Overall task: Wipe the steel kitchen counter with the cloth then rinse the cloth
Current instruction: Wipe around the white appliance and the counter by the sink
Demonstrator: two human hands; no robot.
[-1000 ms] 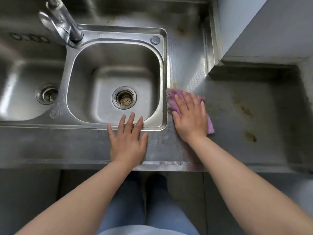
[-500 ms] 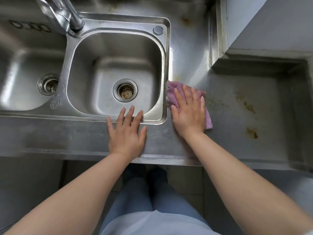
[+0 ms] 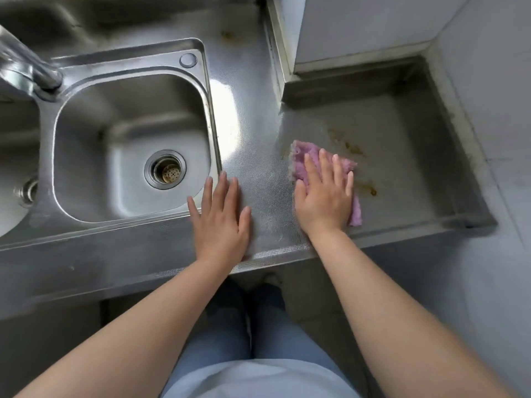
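A purple cloth lies flat on the steel counter, right of the sink basin. My right hand presses down on the cloth with fingers spread, covering most of it. My left hand rests flat and empty on the counter's front strip, its fingertips at the basin's near right corner. Brown rust-like stains mark the counter just right of the cloth.
A tap stands at the far left between this basin and a second basin. A drain strainer sits in the basin floor. A white wall corner juts out behind the counter, and a raised rim bounds its right end.
My right hand has slid the cloth rightward, away from the basin rim toward the stains. My left hand has shifted right along the front strip. The view has swung right.
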